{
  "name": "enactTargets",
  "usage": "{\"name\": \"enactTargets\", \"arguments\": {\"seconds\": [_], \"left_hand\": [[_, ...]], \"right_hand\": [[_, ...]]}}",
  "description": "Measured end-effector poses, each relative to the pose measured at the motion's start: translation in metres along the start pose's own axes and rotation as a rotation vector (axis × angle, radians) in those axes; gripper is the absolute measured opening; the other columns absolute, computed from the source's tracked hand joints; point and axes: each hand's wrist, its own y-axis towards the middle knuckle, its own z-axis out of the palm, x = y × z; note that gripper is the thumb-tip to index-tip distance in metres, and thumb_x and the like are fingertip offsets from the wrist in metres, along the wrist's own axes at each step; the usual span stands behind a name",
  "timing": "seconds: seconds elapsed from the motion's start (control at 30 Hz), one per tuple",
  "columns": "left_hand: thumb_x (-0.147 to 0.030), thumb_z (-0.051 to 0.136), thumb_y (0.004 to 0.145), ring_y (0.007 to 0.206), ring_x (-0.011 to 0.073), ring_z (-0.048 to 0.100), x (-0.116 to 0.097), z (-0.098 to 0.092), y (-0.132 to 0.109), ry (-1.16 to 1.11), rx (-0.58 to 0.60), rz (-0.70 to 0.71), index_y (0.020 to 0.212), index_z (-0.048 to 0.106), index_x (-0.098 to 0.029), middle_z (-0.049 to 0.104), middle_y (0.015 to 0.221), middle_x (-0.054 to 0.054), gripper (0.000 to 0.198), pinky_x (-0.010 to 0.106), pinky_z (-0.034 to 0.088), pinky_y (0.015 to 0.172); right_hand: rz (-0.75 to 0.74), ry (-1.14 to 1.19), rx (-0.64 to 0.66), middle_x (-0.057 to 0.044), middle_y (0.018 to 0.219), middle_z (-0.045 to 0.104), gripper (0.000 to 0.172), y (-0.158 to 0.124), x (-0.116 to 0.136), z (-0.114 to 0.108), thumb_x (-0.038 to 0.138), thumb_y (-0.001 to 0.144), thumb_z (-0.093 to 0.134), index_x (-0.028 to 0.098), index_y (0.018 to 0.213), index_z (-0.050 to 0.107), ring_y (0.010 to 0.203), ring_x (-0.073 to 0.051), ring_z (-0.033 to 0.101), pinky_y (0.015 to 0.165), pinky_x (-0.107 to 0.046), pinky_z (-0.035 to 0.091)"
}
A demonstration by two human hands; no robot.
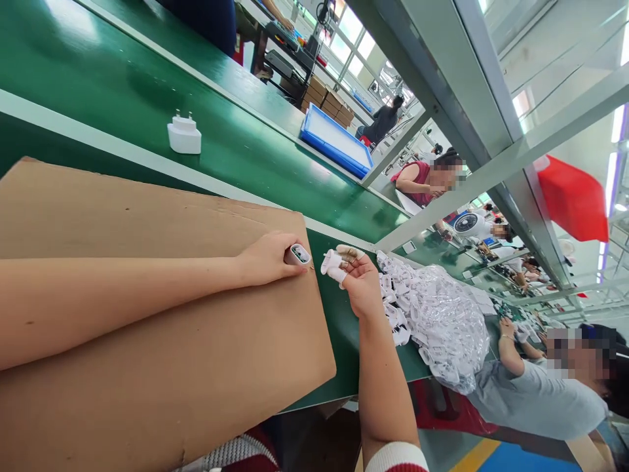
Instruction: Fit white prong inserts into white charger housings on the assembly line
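A long green conveyor table [147, 85] is seen across the whole view, and a large brown cardboard sheet [147, 314] is laid on its near side. Beyond the edge of the cardboard, a heap of white parts [437, 321] in clear plastic wrap is piled on the green surface. A blue tray [337, 141] is placed further along the belt. The left hand [270, 259] is rested on the corner of the cardboard with its fingers curled closed. The right hand [362, 283] is held just beside it, over the green strip between cardboard and heap, with the fingers pinched together. A white plug adapter [184, 134] is stood alone on the belt, well apart from both hands. A small charger shell [299, 254] is gripped in the left hand, its open end turned away from the palm. A smaller white piece [330, 264] is held between the capped fingertips of the right hand, near the shell but not touching it.
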Motion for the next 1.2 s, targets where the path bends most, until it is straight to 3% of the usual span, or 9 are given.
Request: {"name": "enactTargets", "arguments": {"seconds": [0.13, 0.2, 0.3, 0.43, 0.57, 0.67, 0.83, 0.93, 1.2], "left_hand": [[-0.045, 0.065, 0.076, 0.105, 0.0255, 0.067, 0.009, -0.008, -0.004, -0.094, 0.249, 0.091, 0.151, 0.050, -0.021, 0.067, 0.131, 0.010, 0.080, 0.034, 0.055, 0.092], [-0.052, 0.073, 0.070, 0.113, 0.0291, 0.065, 0.013, -0.011, -0.009, -0.080, 0.227, 0.065, 0.156, 0.043, -0.019, 0.061, 0.141, 0.015, 0.097, 0.036, 0.055, 0.095], [-0.066, 0.076, 0.065, 0.119, 0.0352, 0.061, 0.016, -0.010, -0.015, -0.104, 0.054, 0.023, 0.135, 0.060, -0.017, 0.063, 0.133, 0.017, 0.087, 0.043, 0.054, 0.099], [-0.058, 0.064, 0.079, 0.099, 0.0271, 0.068, 0.014, -0.012, -0.015, -0.262, 0.226, 0.065, 0.114, 0.071, -0.021, 0.073, 0.112, 0.008, 0.051, 0.036, 0.056, 0.086], [-0.057, 0.070, 0.074, 0.096, 0.0257, 0.068, 0.012, -0.016, -0.012, -0.277, 0.216, 0.060, 0.109, 0.072, -0.021, 0.074, 0.109, 0.006, 0.050, 0.033, 0.055, 0.082], [-0.058, 0.066, 0.076, 0.087, 0.0243, 0.066, 0.013, -0.015, -0.011, -0.226, 0.206, 0.054, 0.094, 0.072, -0.020, 0.072, 0.096, 0.005, 0.042, 0.032, 0.051, 0.075], [-0.056, 0.067, 0.075, 0.082, 0.0226, 0.063, 0.018, -0.011, -0.010, -0.224, 0.186, 0.086, 0.087, 0.071, -0.019, 0.069, 0.090, 0.004, 0.039, 0.031, 0.047, 0.070], [-0.055, 0.067, 0.076, 0.081, 0.0219, 0.063, 0.018, -0.010, -0.010, -0.249, 0.189, 0.094, 0.087, 0.071, -0.019, 0.068, 0.091, 0.004, 0.038, 0.031, 0.046, 0.071], [-0.051, 0.068, 0.073, 0.081, 0.0214, 0.061, 0.020, -0.008, -0.010, -0.286, 0.188, 0.080, 0.081, 0.068, -0.018, 0.067, 0.089, 0.004, 0.033, 0.030, 0.045, 0.071]], "right_hand": [[0.027, -0.073, 0.043, -0.005, 0.096, 0.078, 0.041, -0.001, -0.006, 0.005, 0.037, 0.063, 0.087, 0.023, 0.100, 0.076, 0.080, -0.018, 0.069, 0.047, -0.021, 0.042], [0.000, -0.130, 0.049, -0.004, 0.098, 0.078, 0.039, -0.002, -0.010, 0.010, 0.038, 0.070, 0.083, 0.024, 0.106, 0.076, 0.078, -0.017, 0.067, 0.049, -0.022, 0.044], [-0.020, -0.137, 0.048, -0.002, 0.096, 0.076, 0.042, -0.004, -0.013, 0.018, 0.037, 0.076, 0.079, 0.025, 0.115, 0.073, 0.071, -0.014, 0.065, 0.055, -0.025, 0.051], [-0.019, -0.082, 0.061, -0.004, 0.094, 0.076, 0.032, -0.007, -0.013, 0.022, 0.039, 0.078, 0.079, 0.024, 0.105, 0.069, 0.073, -0.016, 0.069, 0.051, -0.024, 0.048], [-0.170, -0.163, 0.046, -0.006, 0.107, 0.074, 0.022, -0.008, -0.013, 0.025, 0.036, 0.081, 0.078, 0.024, 0.096, 0.067, 0.090, -0.018, 0.070, 0.068, -0.029, 0.057], [-0.265, -0.274, -0.073, -0.008, 0.119, 0.072, 0.034, -0.010, -0.012, 0.032, 0.033, 0.082, 0.078, 0.024, 0.113, 0.066, 0.095, -0.017, 0.069, 0.085, -0.034, 0.060], [-0.454, -0.563, 0.021, -0.006, 0.107, 0.077, 0.020, -0.010, -0.014, 0.041, 0.024, 0.090, 0.070, 0.025, 0.109, 0.073, 0.097, -0.020, 0.070, 0.087, -0.036, 0.059], [-0.567, -0.678, 0.092, -0.006, 0.110, 0.079, 0.024, -0.005, -0.019, 0.043, 0.022, 0.093, 0.066, 0.027, 0.114, 0.076, 0.099, -0.021, 0.071, 0.090, -0.037, 0.060], [-0.738, -0.843, 0.030, -0.006, 0.100, 0.080, 0.033, -0.005, -0.021, 0.047, 0.011, 0.090, 0.058, 0.025, 0.112, 0.078, 0.088, -0.020, 0.069, 0.077, -0.034, 0.060]]}}
